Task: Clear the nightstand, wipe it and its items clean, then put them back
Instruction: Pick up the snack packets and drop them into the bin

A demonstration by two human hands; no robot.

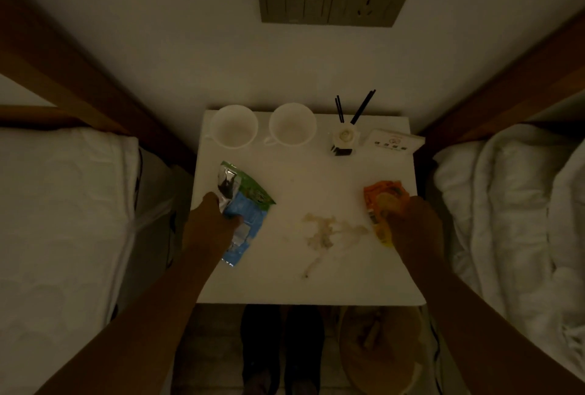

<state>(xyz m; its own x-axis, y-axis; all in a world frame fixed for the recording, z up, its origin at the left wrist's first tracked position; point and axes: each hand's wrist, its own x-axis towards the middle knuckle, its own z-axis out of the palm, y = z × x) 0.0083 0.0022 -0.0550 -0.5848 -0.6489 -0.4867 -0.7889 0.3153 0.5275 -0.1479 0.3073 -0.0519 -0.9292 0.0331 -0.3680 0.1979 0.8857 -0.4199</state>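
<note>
White nightstand [316, 173] smeared brown near front, blue-green wrapper [250, 204] left, orange wrapper [383, 201] right

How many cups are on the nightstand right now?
2. Both white cups stand along the back edge of the nightstand: the left cup at the back left corner, the right cup beside it, left of the reed diffuser. None seems hidden.

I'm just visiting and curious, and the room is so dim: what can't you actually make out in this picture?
Head view only:
- Print on the blue-green wrapper and orange wrapper: too dim and small; left hand and right hand cover parts.
- Right hand's fingers: hidden behind the hand, so its grip is unclear.
- Card text: too small.
- Smear on the nightstand: substance unclear.
- Basket contents: dark, cut by the bottom edge.
</note>
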